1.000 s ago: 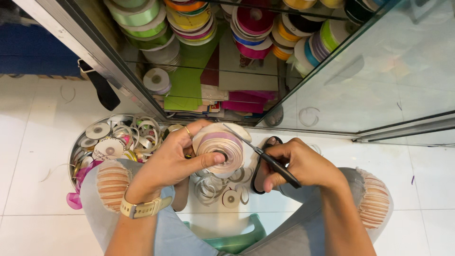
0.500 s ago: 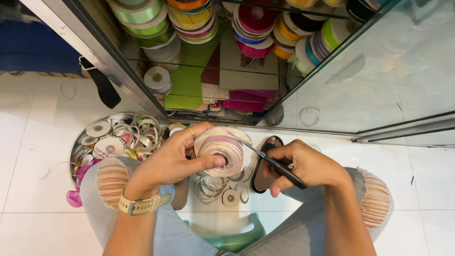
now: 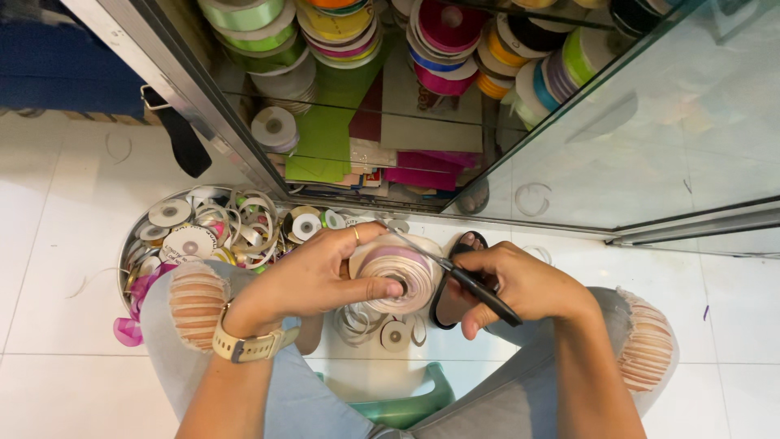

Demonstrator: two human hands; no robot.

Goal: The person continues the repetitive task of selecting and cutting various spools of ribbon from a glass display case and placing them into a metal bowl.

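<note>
My left hand (image 3: 313, 275) grips a pale pink and cream ribbon spool (image 3: 400, 272) between my knees, thumb pressed at its centre hole. My right hand (image 3: 520, 286) holds black-handled scissors (image 3: 455, 275), their blades angled up to the left across the top of the spool. A cream watch sits on my left wrist. I sit on a green stool (image 3: 402, 404) in ripped light jeans.
A round metal tin (image 3: 130, 252) full of empty spools and ribbon scraps lies by my left knee. Loose spool rings (image 3: 382, 329) lie on the white tile floor. Ahead is an open glass cabinet (image 3: 569, 138) stacked with coloured ribbon rolls and paper.
The scissors have moved up and left, so the blades now lie over the spool. My left hand has kept its hold on the spool.
</note>
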